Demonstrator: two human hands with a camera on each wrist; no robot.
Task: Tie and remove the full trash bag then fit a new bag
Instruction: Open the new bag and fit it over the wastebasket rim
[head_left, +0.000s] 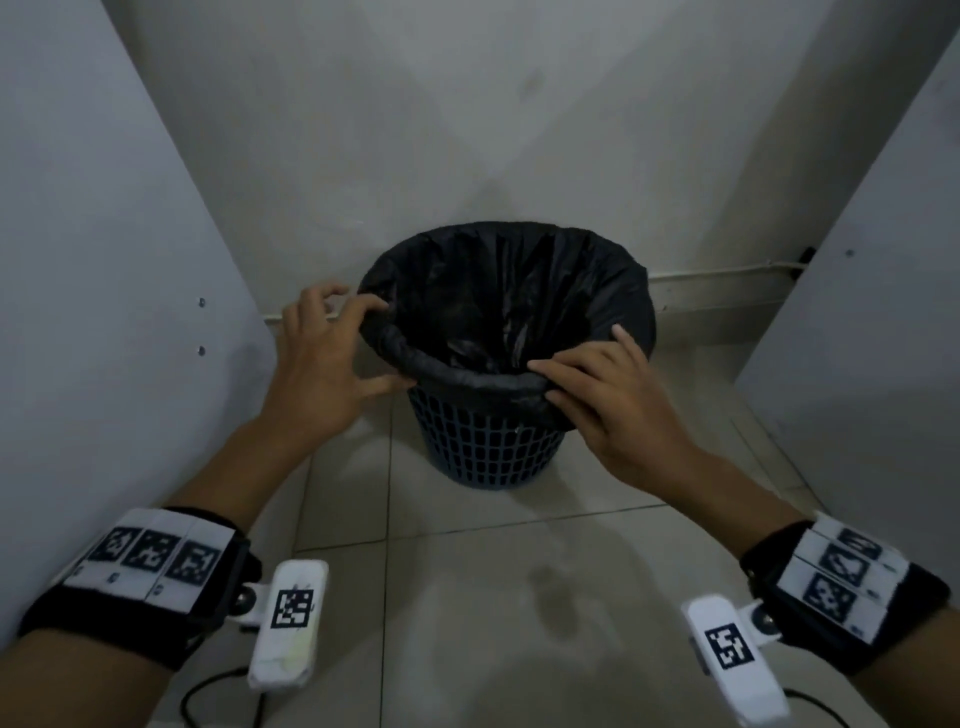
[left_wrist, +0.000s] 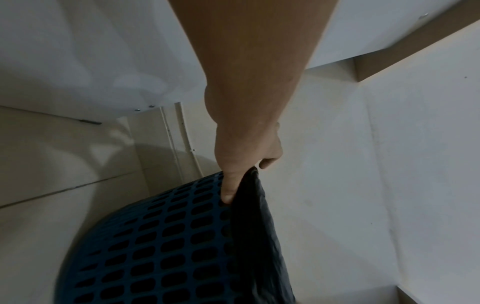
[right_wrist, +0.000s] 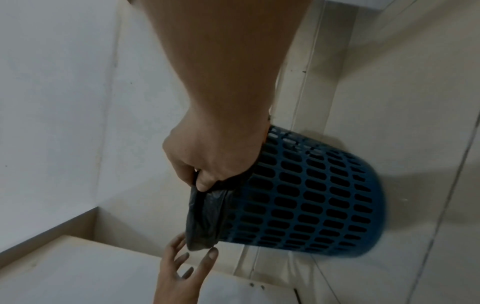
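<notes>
A blue perforated bin (head_left: 488, 447) stands on the floor in a corner, lined with a black trash bag (head_left: 498, 291) rolled over its rim. My left hand (head_left: 332, 358) is at the rim's left side, index finger over the bag's fold and thumb beneath it. The left wrist view shows the fold (left_wrist: 257, 236) rising between thumb and fingers, against the bin (left_wrist: 155, 246). My right hand (head_left: 613, 395) is at the near right rim. In the right wrist view it (right_wrist: 207, 156) pinches the bag's edge (right_wrist: 205, 222). The bag's contents are too dark to make out.
White panels close in on the left (head_left: 104, 260) and right (head_left: 872, 260), with a wall just behind the bin. A conduit (head_left: 727, 273) runs along the wall's base. Tiled floor (head_left: 467, 597) lies in front, with a black cable (head_left: 208, 696) near my left wrist.
</notes>
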